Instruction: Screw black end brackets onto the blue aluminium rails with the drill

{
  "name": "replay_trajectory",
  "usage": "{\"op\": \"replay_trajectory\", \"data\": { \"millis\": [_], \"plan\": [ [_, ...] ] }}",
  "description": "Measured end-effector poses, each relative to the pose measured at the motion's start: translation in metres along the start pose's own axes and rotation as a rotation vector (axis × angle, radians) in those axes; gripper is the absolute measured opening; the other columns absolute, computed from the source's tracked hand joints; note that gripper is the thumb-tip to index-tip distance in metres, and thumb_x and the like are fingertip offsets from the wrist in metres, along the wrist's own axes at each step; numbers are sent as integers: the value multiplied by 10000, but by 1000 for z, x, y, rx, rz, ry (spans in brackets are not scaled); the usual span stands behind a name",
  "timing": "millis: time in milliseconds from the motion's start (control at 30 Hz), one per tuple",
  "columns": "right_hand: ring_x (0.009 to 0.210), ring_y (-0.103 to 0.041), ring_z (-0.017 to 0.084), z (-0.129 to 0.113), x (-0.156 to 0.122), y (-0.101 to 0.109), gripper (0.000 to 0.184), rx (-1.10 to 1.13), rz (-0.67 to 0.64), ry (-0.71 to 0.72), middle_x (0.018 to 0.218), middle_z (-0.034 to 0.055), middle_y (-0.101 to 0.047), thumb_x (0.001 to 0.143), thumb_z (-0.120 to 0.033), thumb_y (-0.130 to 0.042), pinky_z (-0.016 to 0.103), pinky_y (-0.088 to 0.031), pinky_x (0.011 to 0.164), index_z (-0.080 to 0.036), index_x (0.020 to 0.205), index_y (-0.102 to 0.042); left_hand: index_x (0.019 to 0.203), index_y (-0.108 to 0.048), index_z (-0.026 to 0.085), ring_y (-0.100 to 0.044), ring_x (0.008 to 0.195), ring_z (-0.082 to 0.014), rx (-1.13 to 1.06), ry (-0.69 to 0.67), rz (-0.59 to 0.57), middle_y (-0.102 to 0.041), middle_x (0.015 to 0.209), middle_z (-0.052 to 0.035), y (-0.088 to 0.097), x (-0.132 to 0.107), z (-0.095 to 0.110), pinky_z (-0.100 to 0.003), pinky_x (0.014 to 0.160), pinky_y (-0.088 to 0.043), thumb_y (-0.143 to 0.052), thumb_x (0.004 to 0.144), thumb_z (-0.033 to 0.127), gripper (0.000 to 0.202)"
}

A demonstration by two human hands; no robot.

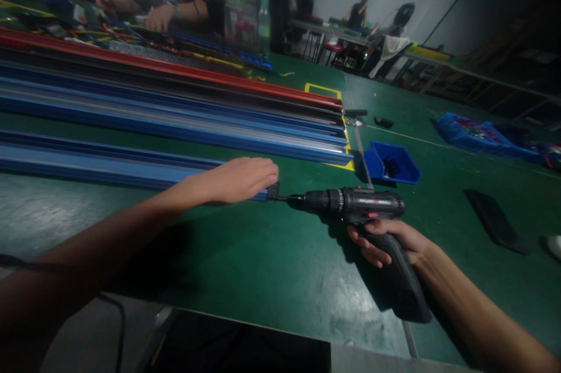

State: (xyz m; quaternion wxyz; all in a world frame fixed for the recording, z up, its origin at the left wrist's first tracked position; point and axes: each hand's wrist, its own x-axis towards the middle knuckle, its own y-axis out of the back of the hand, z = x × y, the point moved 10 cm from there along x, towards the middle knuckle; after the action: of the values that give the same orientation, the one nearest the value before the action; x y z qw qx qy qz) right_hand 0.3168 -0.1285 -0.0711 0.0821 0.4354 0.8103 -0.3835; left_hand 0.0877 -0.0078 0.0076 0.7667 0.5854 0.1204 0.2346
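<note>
My right hand (385, 241) is wrapped round the grip of a black cordless drill (372, 203), which lies nearly level and points left. Its bit meets a small black end cap (273, 190) at the right end of a blue metal profile (144, 168). Over that same end rests my left hand (241, 180), its fingers bent down around the profile and holding it against the table. The fingertips partly cover the end cap, and any screw at the bit's tip is too small to make out.
Blue, black and red profiles (219, 116) lie side by side beyond. A blue bin (391, 162) holds small black parts. A black phone-like slab (495, 221) lies at right, with blue trays (482, 133) behind. Across the table a co-worker's hand (161, 17) is among wires.
</note>
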Motion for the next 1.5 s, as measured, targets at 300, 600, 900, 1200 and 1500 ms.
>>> {"op": "replay_trajectory", "data": {
  "millis": [300,600,900,1200,1500],
  "plan": [
    [443,-531,60,-1,0,-3,263,15,6,-8,776,32,-658,875,-309,-707,220,-536,519,-77,999,-717,1026,-661,171,-595,913,-205,-16,6,21,-653,992,-79,1,-1,-2,-356,881,-462,-284,1095,401,446],
    [464,-582,65,-4,1,-7,264,42,-64,22,818,54,-681,922,-279,-657,226,-565,560,-52,1042,-718,1039,-641,166,-594,943,-214,30,-5,-8,-640,1016,-85,-2,0,-1,-363,903,-459,-243,1107,403,469],
    [462,-549,59,-3,0,-5,264,16,-30,12,803,36,-659,900,-305,-676,215,-530,539,-79,1027,-724,1031,-640,173,-595,935,-207,10,-3,2,-647,1008,-81,-1,-1,-1,-350,903,-454,-254,1105,411,459],
    [446,-530,60,-2,1,-2,280,20,-9,5,791,40,-659,883,-306,-679,222,-537,528,-68,1023,-728,1048,-643,163,-599,947,-211,17,4,-12,-643,1018,-84,-2,0,-1,-357,910,-455,-255,1105,398,458],
    [455,-540,62,-3,1,-5,275,23,-32,9,803,45,-672,897,-310,-678,223,-547,541,-81,1032,-749,1048,-637,160,-597,940,-211,22,10,-17,-639,1012,-83,-2,0,-1,-357,906,-458,-249,1108,409,465]
  ]
}}
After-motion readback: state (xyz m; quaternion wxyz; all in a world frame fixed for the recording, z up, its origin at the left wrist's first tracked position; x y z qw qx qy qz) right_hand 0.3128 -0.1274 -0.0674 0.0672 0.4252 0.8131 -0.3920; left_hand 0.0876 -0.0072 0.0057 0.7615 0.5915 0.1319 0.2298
